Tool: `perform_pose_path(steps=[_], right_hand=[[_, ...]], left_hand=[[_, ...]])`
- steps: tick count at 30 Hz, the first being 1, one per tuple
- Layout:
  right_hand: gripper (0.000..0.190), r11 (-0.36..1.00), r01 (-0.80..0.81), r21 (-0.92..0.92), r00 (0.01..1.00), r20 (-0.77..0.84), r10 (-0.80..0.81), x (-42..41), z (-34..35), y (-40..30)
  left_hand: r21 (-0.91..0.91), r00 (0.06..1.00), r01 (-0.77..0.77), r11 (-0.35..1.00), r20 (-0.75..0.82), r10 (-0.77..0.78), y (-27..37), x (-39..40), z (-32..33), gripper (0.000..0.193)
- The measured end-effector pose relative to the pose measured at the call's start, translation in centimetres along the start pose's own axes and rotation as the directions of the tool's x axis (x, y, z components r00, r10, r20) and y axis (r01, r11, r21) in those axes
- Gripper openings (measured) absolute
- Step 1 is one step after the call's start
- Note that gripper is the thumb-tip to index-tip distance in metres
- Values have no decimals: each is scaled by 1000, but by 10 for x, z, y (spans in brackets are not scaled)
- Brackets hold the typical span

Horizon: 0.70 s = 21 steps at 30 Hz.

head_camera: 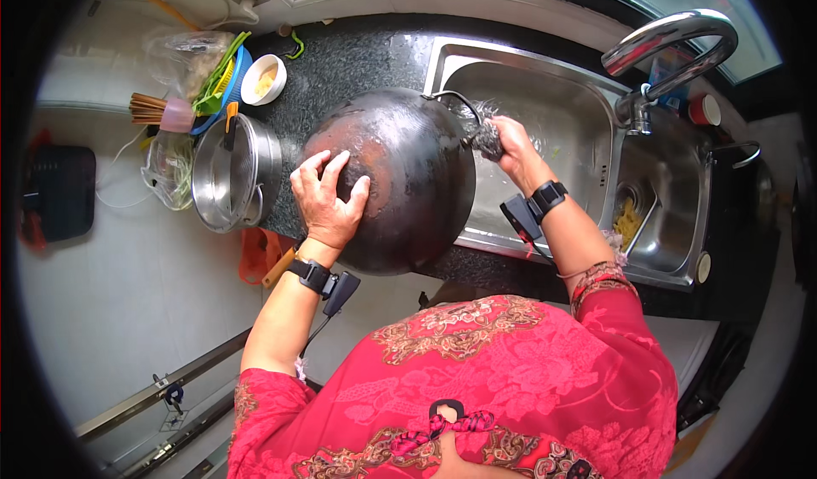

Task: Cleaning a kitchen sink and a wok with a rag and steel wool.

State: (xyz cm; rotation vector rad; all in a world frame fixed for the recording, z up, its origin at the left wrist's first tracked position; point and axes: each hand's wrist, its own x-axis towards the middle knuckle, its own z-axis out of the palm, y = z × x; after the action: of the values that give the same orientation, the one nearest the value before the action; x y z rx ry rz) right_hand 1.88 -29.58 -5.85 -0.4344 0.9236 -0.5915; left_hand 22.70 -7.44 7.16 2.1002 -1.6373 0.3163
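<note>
A large dark wok (418,166) lies tilted on the counter and over the sink's left edge, its rounded, rust-stained outside facing up. My left hand (332,201) rests on that outside with fingers spread, holding nothing apart from this contact. In my right hand (514,150) is a steel wool scrubber (487,140), gripped at the wok's right side beside its loop handle (469,105). The inside of the wok is hidden. Beneath my right hand lies the wet basin of the stainless steel sink (542,204).
A chrome faucet (676,45) arches over the sink's right side. The smaller basin (680,223) holds yellowish scraps (629,220). Left of the wok stand a steel pot (268,159), a white bowl (263,80), a blue basket (237,76) with greens and bundled chopsticks (147,108).
</note>
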Motion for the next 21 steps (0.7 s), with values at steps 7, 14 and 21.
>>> perform_pose_path(steps=[7,14,21], right_hand=[[15,958,209,-199,978,23,-208,44,19,-23],[25,60,-111,-992,744,-123,-657,33,-56,-10],[30,776,96,-624,984,-61,-170,32,-78,14]], left_hand=[[52,992,102,993,-78,-98,-1,18,15,41],[48,996,79,996,-47,-77,3,14,15,42],[29,998,57,998,-32,-56,5,15,18,41]])
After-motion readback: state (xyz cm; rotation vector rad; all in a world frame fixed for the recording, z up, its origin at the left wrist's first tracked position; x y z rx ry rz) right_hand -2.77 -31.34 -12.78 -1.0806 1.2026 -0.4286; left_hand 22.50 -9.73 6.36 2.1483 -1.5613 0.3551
